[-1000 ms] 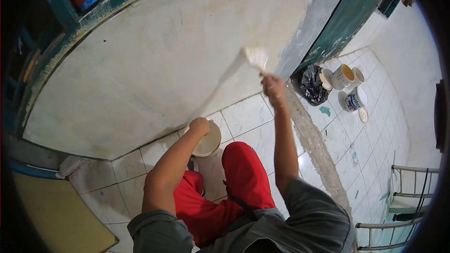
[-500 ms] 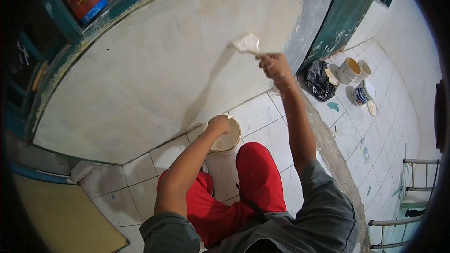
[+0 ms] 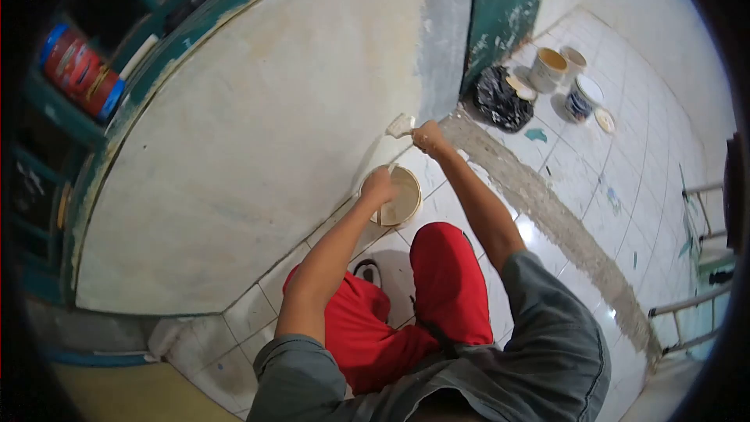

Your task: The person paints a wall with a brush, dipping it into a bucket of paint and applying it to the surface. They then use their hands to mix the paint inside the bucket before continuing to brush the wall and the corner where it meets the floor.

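My right hand (image 3: 429,139) grips a paintbrush (image 3: 401,126) with pale bristles, held low against the cream wall (image 3: 258,133) near the floor. My left hand (image 3: 378,186) holds the rim of a small round paint tub (image 3: 400,197) with cream paint in it, just above the white floor tiles. The brush sits a short way above the tub. My knees in red shorts (image 3: 437,281) are below both arms.
A teal door frame (image 3: 500,8) stands right of the wall. A black bag (image 3: 500,99) and several paint cans (image 3: 564,78) sit on the tiled floor behind it. A rough cement strip (image 3: 562,227) crosses the tiles. A metal ladder (image 3: 699,266) is at the right.
My right hand has dragged the brush down the wall from chest height to near the floor. The view has tilted and the tub in my left hand has shifted right.
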